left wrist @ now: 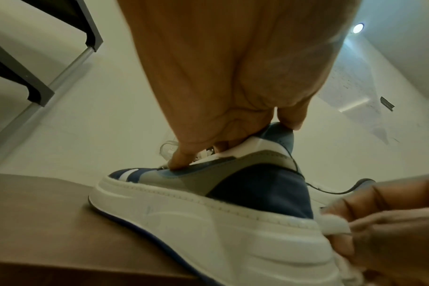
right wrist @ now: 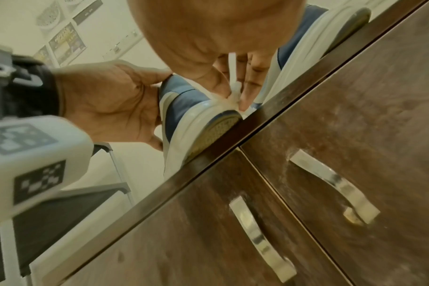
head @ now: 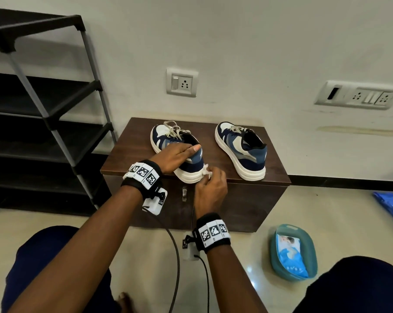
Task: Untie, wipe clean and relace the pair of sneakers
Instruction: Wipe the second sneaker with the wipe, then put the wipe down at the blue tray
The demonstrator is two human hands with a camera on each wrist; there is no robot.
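Two blue, navy and white sneakers stand on a low brown cabinet (head: 127,152). The left sneaker (head: 168,136) has loose laces, and its heel sits at the cabinet's front edge. My left hand (head: 182,152) grips its heel collar from above, the fingers curled over the rim (left wrist: 181,160). My right hand (head: 208,177) pinches a white wipe (head: 206,171) against the white sole at the heel (left wrist: 336,224). In the right wrist view the wipe (right wrist: 235,91) is bunched between my fingers on the heel (right wrist: 184,102). The right sneaker (head: 240,150) stands untouched.
A black shoe rack (head: 44,109) stands at the left against the wall. On the floor at the right sit a teal basin (head: 313,245) holding a wipes pack and a blue packet (head: 392,204). The cabinet doors carry metal handles (right wrist: 260,240). Cables hang from both wrists.
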